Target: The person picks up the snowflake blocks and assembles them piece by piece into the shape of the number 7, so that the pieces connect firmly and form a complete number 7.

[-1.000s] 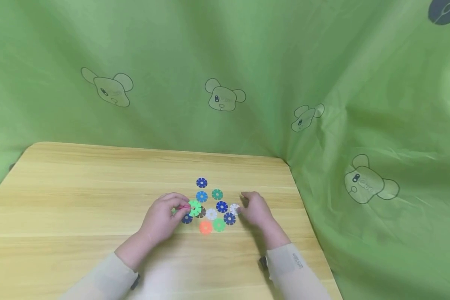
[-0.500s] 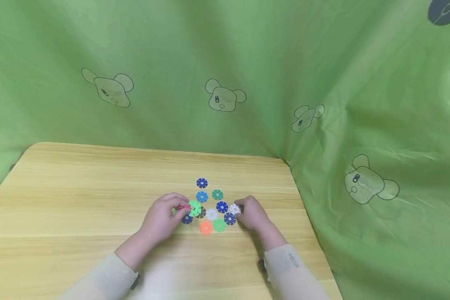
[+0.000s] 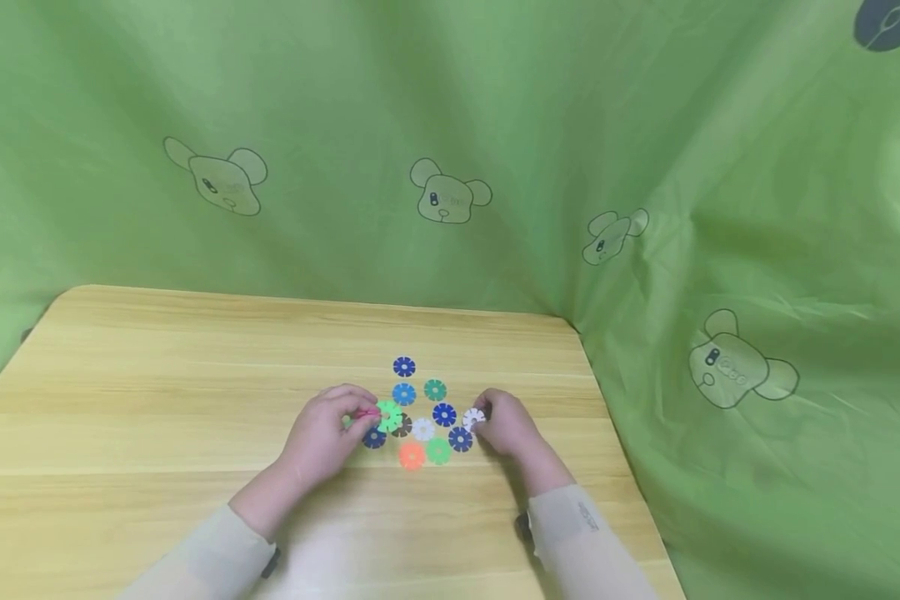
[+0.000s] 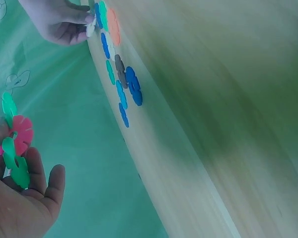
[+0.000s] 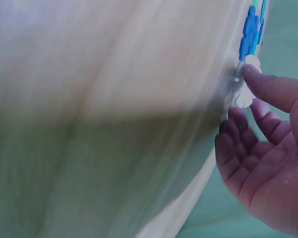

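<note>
Between its thumb and fingers the left hand (image 3: 328, 433) grips a joined piece of notched discs; in the left wrist view a pink disc (image 4: 23, 134) sits between green discs (image 4: 20, 172). The right hand (image 3: 508, 425) pinches a white disc (image 3: 473, 418) at the right end of the group, and the right wrist view shows the thumb on this white disc (image 5: 244, 95). Among the flat discs between the hands are a dark blue disc (image 3: 461, 439), an orange disc (image 3: 412, 455), a light green disc (image 3: 438, 451) and another white disc (image 3: 423, 429).
Behind the hands a teal disc (image 3: 435, 390), a light blue disc (image 3: 403, 394) and a blue disc (image 3: 404, 367) lie on the wooden table (image 3: 180, 375). A green curtain (image 3: 330, 233) with bear outlines hangs along the table's back and right edges.
The right hand has closed its finger and thumb on the white disc, which has shifted slightly right. The left hand has stayed nearly still with its joined discs.
</note>
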Motion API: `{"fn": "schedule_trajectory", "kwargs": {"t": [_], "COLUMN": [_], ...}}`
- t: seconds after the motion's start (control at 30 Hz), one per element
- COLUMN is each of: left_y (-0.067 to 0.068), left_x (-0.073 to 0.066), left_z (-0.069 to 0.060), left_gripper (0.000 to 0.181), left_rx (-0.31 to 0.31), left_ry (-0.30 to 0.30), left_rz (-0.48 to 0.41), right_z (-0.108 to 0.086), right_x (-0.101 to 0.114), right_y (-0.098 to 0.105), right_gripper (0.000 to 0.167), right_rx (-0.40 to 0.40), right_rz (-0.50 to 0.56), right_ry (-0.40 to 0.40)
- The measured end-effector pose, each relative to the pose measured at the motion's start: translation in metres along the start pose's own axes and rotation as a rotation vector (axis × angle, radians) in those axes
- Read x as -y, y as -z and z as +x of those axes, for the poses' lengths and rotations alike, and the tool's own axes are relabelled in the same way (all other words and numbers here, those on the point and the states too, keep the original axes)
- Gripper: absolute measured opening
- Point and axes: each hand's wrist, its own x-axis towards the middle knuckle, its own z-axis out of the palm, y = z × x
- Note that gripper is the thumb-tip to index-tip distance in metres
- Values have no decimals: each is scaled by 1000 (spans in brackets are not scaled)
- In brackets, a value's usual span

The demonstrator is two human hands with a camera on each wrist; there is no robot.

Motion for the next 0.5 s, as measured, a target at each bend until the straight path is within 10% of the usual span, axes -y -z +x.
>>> {"fn": "schedule_trajectory", "kwargs": {"t": [0.5], "left_y": [1], "left_x": [0], "left_z": [0], "left_gripper": [5], "left_rx": [8], "left_ry": [-5], "left_rz": [-4], "right_z": [-17], "right_x": [31], "right_y": [18], "right_gripper": [18], "right_rx": [1], "right_rz": [149], "right_ry": [95]}}
